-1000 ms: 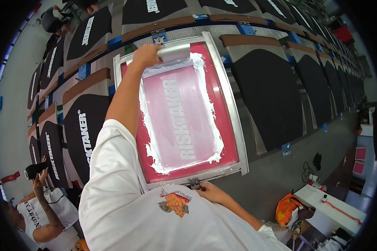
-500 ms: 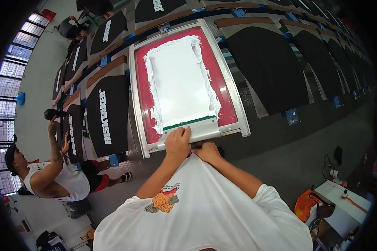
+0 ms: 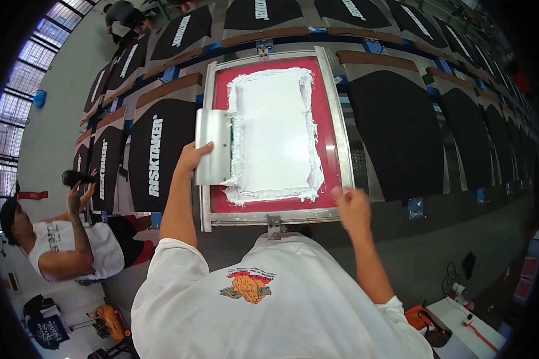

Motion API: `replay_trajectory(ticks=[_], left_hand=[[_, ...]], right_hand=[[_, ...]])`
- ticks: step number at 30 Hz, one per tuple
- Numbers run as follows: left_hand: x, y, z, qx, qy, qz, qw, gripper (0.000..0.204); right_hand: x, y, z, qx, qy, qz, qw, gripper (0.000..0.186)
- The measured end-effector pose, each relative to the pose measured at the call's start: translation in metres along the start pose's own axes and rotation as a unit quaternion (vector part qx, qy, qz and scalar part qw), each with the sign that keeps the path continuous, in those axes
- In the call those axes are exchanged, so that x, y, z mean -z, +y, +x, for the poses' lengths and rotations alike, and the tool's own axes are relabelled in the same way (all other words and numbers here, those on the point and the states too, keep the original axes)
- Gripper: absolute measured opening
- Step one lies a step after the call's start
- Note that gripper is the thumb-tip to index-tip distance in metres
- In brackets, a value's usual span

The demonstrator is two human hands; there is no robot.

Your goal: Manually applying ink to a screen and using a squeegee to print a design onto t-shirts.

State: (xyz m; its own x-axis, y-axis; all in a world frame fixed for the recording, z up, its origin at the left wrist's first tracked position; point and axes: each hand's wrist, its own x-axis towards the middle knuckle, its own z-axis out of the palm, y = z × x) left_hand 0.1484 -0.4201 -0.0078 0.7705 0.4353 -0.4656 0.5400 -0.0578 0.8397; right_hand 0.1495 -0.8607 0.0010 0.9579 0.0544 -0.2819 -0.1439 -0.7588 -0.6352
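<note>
Over the screen frame's (image 3: 335,119) left rail, left hand (image 3: 191,158) grips a metal squeegee (image 3: 212,146); right hand (image 3: 350,203), blurred, grip unclear, hovers near its right corner.

Bright, even daylight, coming mainly from the windows (image 3: 18,102) at far left; they run slightly blown out. Shadows are soft, no hard edges. Mild glare on the white ink (image 3: 275,131) and the metal squeegee (image 3: 214,146). Right hand (image 3: 352,206) is motion-blurred; the centre is sharp. Strong fisheye: table rows bend toward the rim, with a black vignette at both sides and smeared detail near the edges.
</note>
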Motion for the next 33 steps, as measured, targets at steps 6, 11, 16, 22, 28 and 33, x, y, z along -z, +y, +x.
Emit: replay_trajectory(ticks=[6,11,16,22,28,33], left_hand=[[-0.002,-0.024,0.013,0.028,-0.025,-0.070,0.997,0.042],[-0.006,0.017,-0.008,0.009,-0.057,-0.077,0.995,0.042],[-0.034,0.033,0.003,-0.035,-0.098,-0.066,0.992,0.041],[-0.040,0.020,0.031,-0.014,-0.134,-0.106,0.985,0.041],[-0.037,0.015,0.028,-0.008,-0.131,-0.139,0.982,0.042],[-0.037,0.006,0.020,-0.008,-0.114,-0.145,0.983,0.041]], right_hand=[[-0.028,0.054,0.040,-0.161,0.007,0.162,0.973,0.066],[-0.004,0.038,0.026,-0.205,0.033,0.251,0.945,0.057],[0.016,0.052,0.015,-0.155,0.083,0.267,0.948,0.054],[0.016,0.035,0.009,-0.177,0.112,0.217,0.953,0.057],[0.017,0.030,0.012,-0.200,0.084,0.225,0.950,0.059],[0.007,0.040,0.019,-0.192,0.099,0.212,0.953,0.058]])
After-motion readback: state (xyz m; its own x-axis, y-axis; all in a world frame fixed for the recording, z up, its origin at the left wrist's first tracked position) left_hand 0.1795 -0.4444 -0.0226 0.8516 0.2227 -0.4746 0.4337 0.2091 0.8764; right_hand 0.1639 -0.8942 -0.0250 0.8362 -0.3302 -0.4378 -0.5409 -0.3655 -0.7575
